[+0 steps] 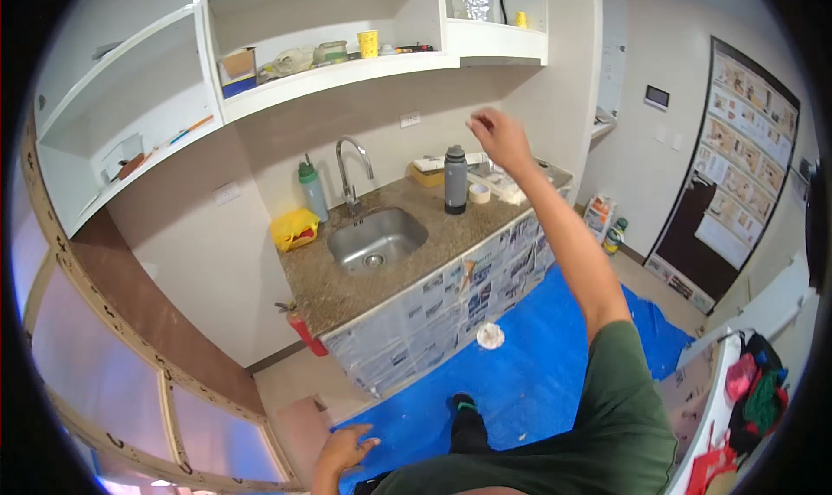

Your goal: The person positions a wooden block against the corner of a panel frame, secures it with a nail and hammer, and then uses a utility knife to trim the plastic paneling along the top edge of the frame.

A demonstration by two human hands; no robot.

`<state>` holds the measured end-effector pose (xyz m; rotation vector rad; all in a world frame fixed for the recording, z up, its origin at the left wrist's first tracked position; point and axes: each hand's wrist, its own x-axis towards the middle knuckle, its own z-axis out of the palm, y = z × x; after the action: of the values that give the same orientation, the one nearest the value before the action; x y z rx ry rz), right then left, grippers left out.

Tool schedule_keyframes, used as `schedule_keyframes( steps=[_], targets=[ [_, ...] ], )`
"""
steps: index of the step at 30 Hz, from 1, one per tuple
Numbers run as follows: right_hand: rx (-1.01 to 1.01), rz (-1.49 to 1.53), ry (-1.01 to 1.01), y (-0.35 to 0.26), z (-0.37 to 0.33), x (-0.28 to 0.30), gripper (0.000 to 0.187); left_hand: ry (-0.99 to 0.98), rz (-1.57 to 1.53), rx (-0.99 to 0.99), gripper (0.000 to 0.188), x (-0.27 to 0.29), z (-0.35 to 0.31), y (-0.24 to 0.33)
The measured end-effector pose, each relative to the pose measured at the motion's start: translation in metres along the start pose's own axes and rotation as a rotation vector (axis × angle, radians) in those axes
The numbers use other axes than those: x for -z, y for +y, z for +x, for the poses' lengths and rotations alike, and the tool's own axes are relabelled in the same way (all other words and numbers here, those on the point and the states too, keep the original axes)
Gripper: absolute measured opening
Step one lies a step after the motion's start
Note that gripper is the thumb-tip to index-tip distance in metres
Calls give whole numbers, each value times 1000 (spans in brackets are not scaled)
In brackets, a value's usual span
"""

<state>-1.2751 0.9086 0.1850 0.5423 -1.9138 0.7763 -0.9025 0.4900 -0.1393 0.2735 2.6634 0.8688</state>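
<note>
My right hand [501,137] is raised in front of the back wall, above the counter [321,283], with the arm stretched far forward. Its fingers are curled in, and whatever they may hold is too small or hidden to make out. Below and left of it a grey bottle [455,183] stands upright on the counter, apart from the hand. Beside the bottle lies a roll of tape [478,193]. My left hand [348,450] hangs low near the bottom edge, fingers spread, holding nothing.
A steel sink [407,239] with a tap [348,179] is set in the counter; a yellow bag [295,229] and green-topped bottle [312,190] stand beside it. White shelves [338,77] overhang the counter. Blue sheeting [520,382] covers the floor, with a white round piece [490,335] on it.
</note>
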Motion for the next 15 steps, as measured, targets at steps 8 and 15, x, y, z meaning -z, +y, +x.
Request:
schedule_keyframes(
  steps=[8, 15],
  targets=[
    [-58, -108, -124, 176, 282, -159, 38, -26, -142, 516, 56, -14, 141, 8],
    [-36, -353, -255, 291, 416, -269, 32, 141, -143, 715, 51, -57, 147, 0]
  ],
)
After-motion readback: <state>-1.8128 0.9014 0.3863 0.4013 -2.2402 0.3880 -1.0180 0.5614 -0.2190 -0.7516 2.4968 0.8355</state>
